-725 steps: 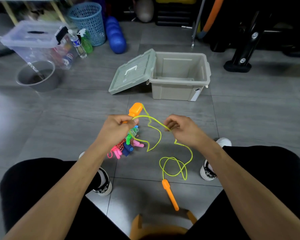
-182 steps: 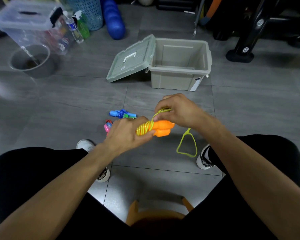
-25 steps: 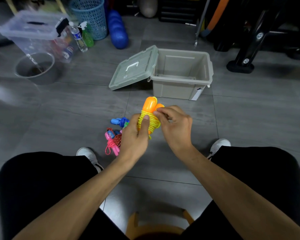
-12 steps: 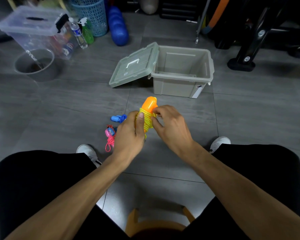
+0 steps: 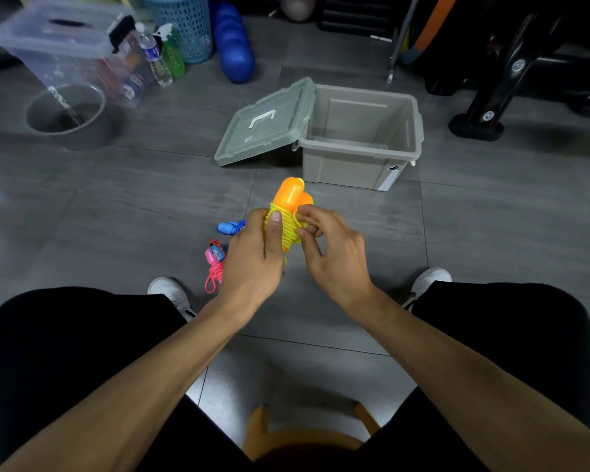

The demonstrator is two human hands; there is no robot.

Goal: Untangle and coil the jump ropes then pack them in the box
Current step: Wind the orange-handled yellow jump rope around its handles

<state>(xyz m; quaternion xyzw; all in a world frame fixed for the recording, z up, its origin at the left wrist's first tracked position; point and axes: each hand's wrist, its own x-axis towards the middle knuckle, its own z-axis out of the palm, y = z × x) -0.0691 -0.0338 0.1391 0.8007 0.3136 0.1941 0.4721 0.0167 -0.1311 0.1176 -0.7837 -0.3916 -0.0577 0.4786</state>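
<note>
The yellow jump rope (image 5: 286,226) is wound tightly round its two orange handles, which stick up together. My left hand (image 5: 252,257) grips the bundle from the left, thumb pressed on the coils. My right hand (image 5: 334,253) pinches the rope's last loop at the bundle's right side. Behind my left hand, on the floor, lie a blue-handled rope (image 5: 230,227) and a pink rope (image 5: 213,267), partly hidden. The grey box (image 5: 361,137) stands open and empty farther ahead, its lid (image 5: 264,122) leaning down to the left.
A grey bucket (image 5: 67,114), a clear storage bin (image 5: 72,52), bottles (image 5: 157,59) and a blue basket (image 5: 184,25) crowd the far left. Black gym equipment (image 5: 491,93) stands at the far right. My white shoes (image 5: 171,294) flank the ropes; an orange stool (image 5: 307,434) is under me.
Over the last second my right hand's fingers have shifted on the bundle's right side and now pinch a loop. The bundle stays upright in my left hand. Earlier the rope hung loose.
</note>
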